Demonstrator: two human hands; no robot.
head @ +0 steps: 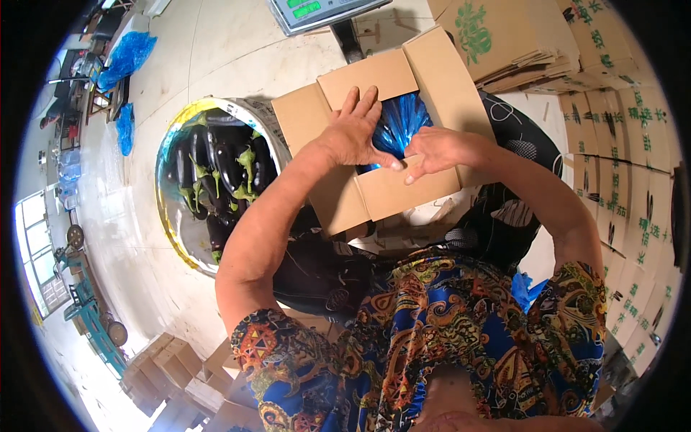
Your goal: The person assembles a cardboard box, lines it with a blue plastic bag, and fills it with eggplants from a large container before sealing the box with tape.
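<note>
In front of me stands a cardboard box point(302, 121) with its flaps apart and a gathered blue plastic bag point(406, 120) showing in the middle. My left hand point(353, 132) lies over the opening with fingers spread. Its fingertips rest at the far flap point(372, 73), and its thumb reaches the edge of the near flap point(413, 189). My right hand point(440, 150) pinches that near flap's edge between thumb and curled fingers. What the bag holds is hidden.
To the left is a round tub point(166, 229) holding several eggplants point(221, 154). A digital scale display point(313, 13) stands beyond the box. Flattened cartons point(518, 40) and stacked printed boxes point(621, 129) line the right. More cardboard boxes point(167, 359) sit at lower left.
</note>
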